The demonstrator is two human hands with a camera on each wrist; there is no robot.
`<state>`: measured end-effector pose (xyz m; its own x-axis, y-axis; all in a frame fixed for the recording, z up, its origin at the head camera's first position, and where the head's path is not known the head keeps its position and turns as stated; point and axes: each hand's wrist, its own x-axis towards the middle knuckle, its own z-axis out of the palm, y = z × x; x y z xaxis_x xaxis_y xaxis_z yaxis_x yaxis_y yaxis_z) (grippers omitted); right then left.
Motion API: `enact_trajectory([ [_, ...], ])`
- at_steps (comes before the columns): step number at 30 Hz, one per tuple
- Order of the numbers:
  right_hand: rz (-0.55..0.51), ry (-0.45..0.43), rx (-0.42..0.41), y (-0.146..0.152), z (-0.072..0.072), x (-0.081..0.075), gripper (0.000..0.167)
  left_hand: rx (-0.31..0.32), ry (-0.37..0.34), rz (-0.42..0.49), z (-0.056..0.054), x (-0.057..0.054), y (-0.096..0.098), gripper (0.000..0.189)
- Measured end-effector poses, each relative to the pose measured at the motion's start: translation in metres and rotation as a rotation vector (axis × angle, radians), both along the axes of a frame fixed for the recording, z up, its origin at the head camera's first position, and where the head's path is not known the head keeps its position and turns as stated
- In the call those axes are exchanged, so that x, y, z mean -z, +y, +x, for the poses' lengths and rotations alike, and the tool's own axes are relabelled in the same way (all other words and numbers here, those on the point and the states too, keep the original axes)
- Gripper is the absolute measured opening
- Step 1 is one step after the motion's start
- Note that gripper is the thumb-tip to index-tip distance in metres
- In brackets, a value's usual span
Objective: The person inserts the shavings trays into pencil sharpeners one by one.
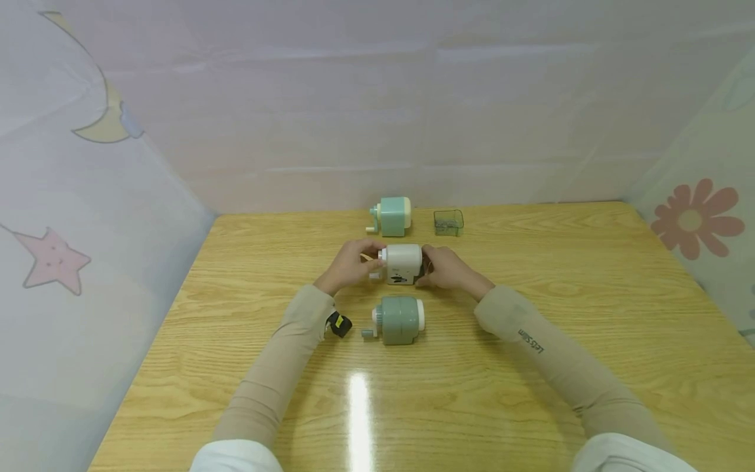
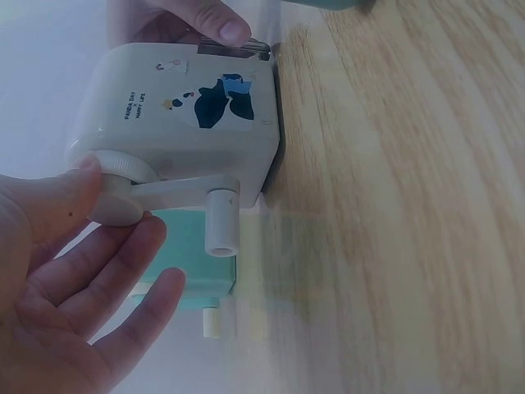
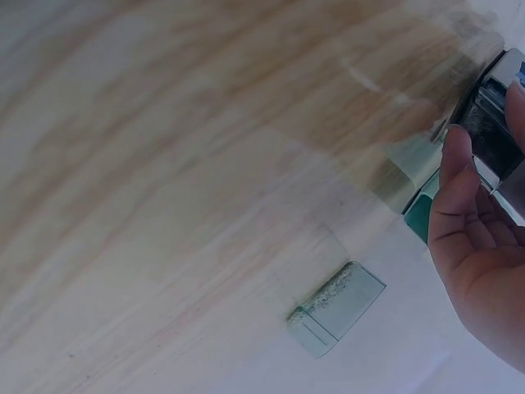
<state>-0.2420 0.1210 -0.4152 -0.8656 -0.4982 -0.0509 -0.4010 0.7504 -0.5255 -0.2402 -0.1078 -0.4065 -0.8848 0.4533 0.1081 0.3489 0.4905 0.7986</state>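
Pinching the round white crank hub (image 2: 119,210) at nine o'clock on the cream plastic sharpener (image 1: 404,261) is the left hand (image 1: 350,263); the right hand (image 1: 449,267) grips its dark translucent drawer (image 3: 490,113) at three. That sharpener is between a mint-and-cream plastic sharpener (image 1: 393,216) at twelve and a grey-green plastic sharpener (image 1: 398,320) at six.

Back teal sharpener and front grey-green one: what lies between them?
In the head view, the white sharpener stands between them, with the left hand at its crank end and the right hand at its opposite end.
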Motion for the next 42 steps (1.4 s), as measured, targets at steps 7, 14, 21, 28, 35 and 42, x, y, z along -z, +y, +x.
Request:
enact_trajectory([
  [7,-0.039,-0.041,0.017,-0.0010,-0.0037,0.0039,0.049,-0.015,-0.013,0.004,0.0007,0.0008,-0.0011,0.026],
  [14,-0.045,-0.061,0.028,-0.0023,-0.0046,0.0038,0.049,-0.016,-0.011,0.010,0.0003,0.0009,-0.0017,0.027],
  [21,-0.053,-0.071,0.027,-0.0030,-0.0038,0.0022,0.053,-0.019,-0.023,0.025,0.0008,0.0011,-0.0019,0.027],
  [28,-0.066,-0.073,0.022,-0.0031,-0.0036,0.0028,0.053,-0.014,-0.015,0.016,0.0008,0.0012,-0.0010,0.027],
  [35,-0.065,-0.084,0.034,-0.0035,-0.0037,0.0034,0.054,-0.010,-0.020,0.014,0.0004,0.0008,-0.0001,0.028],
  [42,-0.080,-0.079,0.036,-0.0055,-0.0045,0.0035,0.056,-0.015,-0.018,0.007,-0.0004,0.0012,0.0002,0.027],
])
